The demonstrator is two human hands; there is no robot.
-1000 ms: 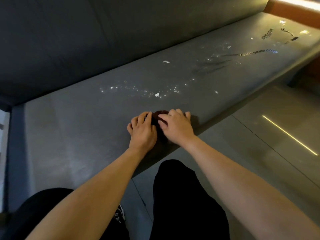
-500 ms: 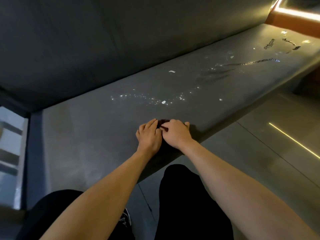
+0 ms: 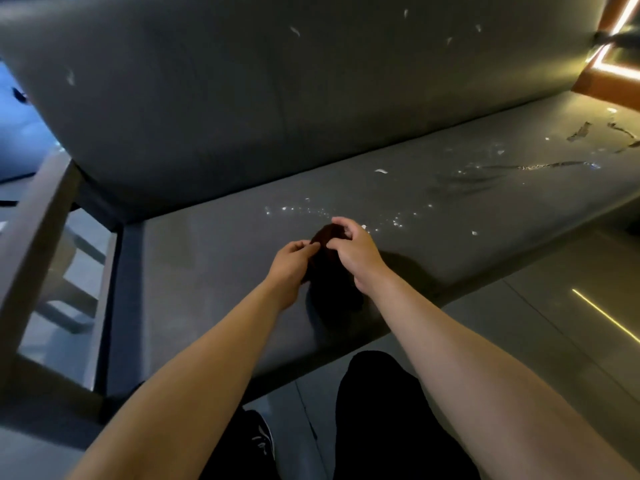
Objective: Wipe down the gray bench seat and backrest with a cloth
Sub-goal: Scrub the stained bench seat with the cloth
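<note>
Over the front part of the gray seat [image 3: 207, 289], below the backrest [image 3: 311, 98]: dark cloth [image 3: 324, 237] was held up between both hands. Left hand [image 3: 289, 263] pinched its left edge, fingertips narrow. Right hand [image 3: 355, 252] pinched the top, fingers curled. Cloth hung down from the fingers; whether its lower end touched the seat could not be told. Judged step: gathering the cloth for wiping. Best done by folding it to a flat pad, then pressing down. White flecks [image 3: 311, 211] lay just beyond the fingertips, more on the backrest, seemingly unwiped.
</note>
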